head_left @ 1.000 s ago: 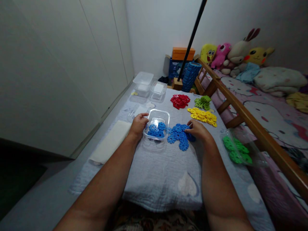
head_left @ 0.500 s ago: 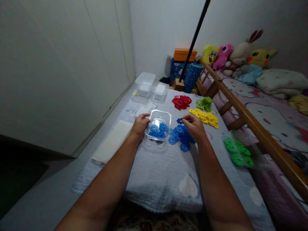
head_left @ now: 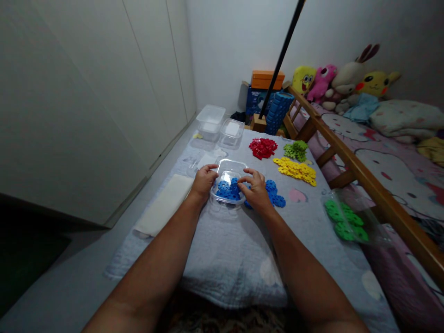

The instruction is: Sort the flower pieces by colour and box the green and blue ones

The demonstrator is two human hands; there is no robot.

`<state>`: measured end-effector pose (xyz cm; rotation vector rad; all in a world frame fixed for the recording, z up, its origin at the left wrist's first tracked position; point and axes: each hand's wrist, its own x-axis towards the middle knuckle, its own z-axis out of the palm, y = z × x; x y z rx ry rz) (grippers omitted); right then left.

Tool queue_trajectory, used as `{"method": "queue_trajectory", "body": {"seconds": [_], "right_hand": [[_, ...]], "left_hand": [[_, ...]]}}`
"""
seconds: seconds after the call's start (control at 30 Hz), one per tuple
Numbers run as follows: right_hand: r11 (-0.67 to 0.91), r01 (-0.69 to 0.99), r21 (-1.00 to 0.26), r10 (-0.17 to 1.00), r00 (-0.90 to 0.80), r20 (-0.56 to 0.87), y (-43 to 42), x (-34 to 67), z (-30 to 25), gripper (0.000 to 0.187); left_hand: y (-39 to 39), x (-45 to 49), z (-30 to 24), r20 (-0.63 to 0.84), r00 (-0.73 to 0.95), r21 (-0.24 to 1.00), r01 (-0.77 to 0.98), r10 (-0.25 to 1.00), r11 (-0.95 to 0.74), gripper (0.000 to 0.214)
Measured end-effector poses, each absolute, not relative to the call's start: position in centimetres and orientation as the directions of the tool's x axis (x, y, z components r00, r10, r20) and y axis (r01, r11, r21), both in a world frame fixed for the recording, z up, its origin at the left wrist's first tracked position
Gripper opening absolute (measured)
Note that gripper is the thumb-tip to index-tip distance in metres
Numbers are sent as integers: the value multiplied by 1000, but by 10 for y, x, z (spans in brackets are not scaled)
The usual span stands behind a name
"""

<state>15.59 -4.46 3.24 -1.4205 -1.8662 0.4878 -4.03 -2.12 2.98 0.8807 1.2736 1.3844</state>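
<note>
A clear plastic box point(head_left: 233, 165) lies on the grey quilt point(head_left: 225, 240), tilted toward me, with several blue flower-shaped discs point(head_left: 227, 189) inside. My left hand point(head_left: 203, 181) grips the box's left edge. My right hand point(head_left: 255, 188) is at the box's right rim, fingers curled over blue discs at the opening. More loose blue discs point(head_left: 274, 194) lie just right of that hand.
Red discs point(head_left: 262, 147), light green discs point(head_left: 295, 150) and yellow discs point(head_left: 296, 169) lie in piles farther back. A clear bag of green discs point(head_left: 345, 223) rests at the right by the wooden bed rail point(head_left: 360, 173). Two clear containers point(head_left: 218, 124) stand at the back. A folded white cloth point(head_left: 163, 208) lies left.
My right hand has moved left from the loose blue pile to the box's opening, taking blue discs with it. The pile beside it is smaller. My left hand stays on the box.
</note>
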Motion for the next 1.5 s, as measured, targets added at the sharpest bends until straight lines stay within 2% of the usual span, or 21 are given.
{"method": "queue_trajectory", "body": {"seconds": [0.23, 0.43, 0.6, 0.77, 1.03, 1.2, 1.3, 1.4, 1.5], "right_hand": [[338, 698, -631, 928, -136, 347, -40, 166, 35, 21], [288, 734, -615, 919, -31, 393, -24, 205, 48, 23], [169, 877, -449, 972, -72, 225, -38, 217, 47, 36], [314, 911, -267, 945, -273, 179, -67, 199, 31, 43], [241, 949, -203, 963, -207, 175, -58, 182, 23, 33], [225, 928, -297, 956, -152, 249, -52, 183, 22, 20], [178, 889, -423, 954, -49, 297, -49, 188, 24, 13], [137, 815, -563, 932, 86, 352, -46, 197, 32, 14], [168, 706, -688, 913, 152, 378, -43, 205, 43, 18]], "left_hand": [[-22, -41, 30, -121, -209, 975, -207, 970, 78, 43], [-23, -40, 31, -116, -210, 974, -214, 971, 70, 43], [-23, -39, 32, -116, -211, 975, -212, 971, 70, 43], [-23, -40, 33, -111, -214, 974, -217, 970, 64, 42], [-23, -41, 32, -118, -223, 973, -223, 968, 67, 43], [-23, -41, 32, -116, -216, 973, -222, 969, 67, 42], [-23, -41, 33, -114, -218, 973, -220, 969, 65, 42], [-23, -41, 34, -118, -219, 971, -228, 969, 67, 42], [-24, -40, 35, -127, -219, 970, -232, 967, 75, 41]]}}
